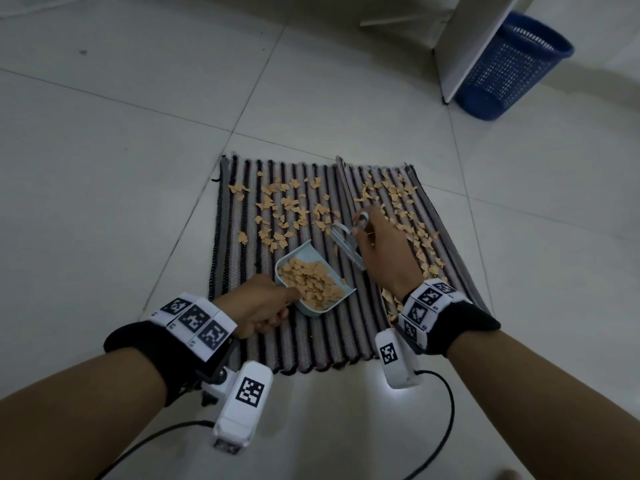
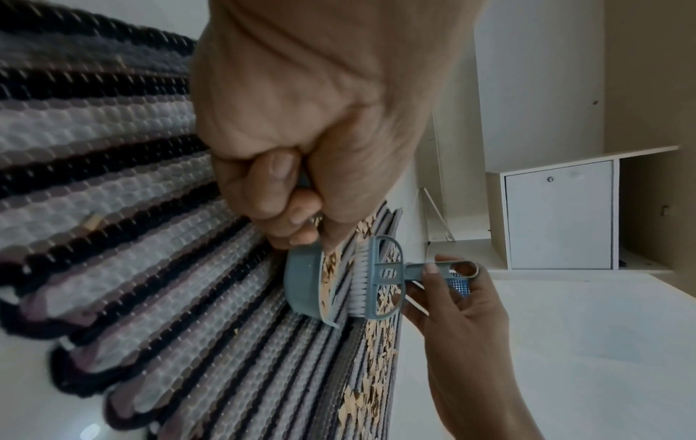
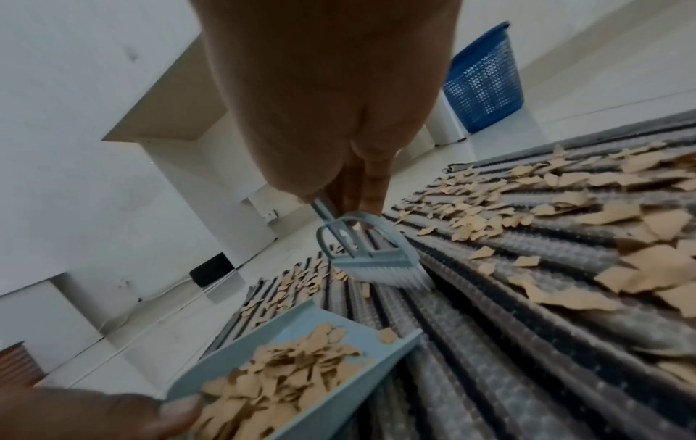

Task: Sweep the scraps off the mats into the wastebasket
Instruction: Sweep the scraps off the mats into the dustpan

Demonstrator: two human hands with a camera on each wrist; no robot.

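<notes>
Two striped mats lie side by side on the tiled floor, the left mat (image 1: 242, 271) and the right mat (image 1: 446, 251), both strewn with tan paper scraps (image 1: 284, 209). My left hand (image 1: 256, 306) grips the handle of a pale blue dustpan (image 1: 313, 280), which is heaped with scraps and rests on the left mat. My right hand (image 1: 377, 247) grips the handle of a small pale blue brush (image 1: 346, 240); its white bristles (image 3: 391, 275) sit just above the mat, beyond the pan's mouth. The blue mesh wastebasket (image 1: 509, 67) stands at the far right.
A white panel of furniture (image 1: 464, 43) stands right beside the wastebasket. White cabinets (image 2: 557, 214) line the wall. Black cables (image 1: 440, 427) trail from the wrist cameras across the floor near me. Bare tiles surround the mats.
</notes>
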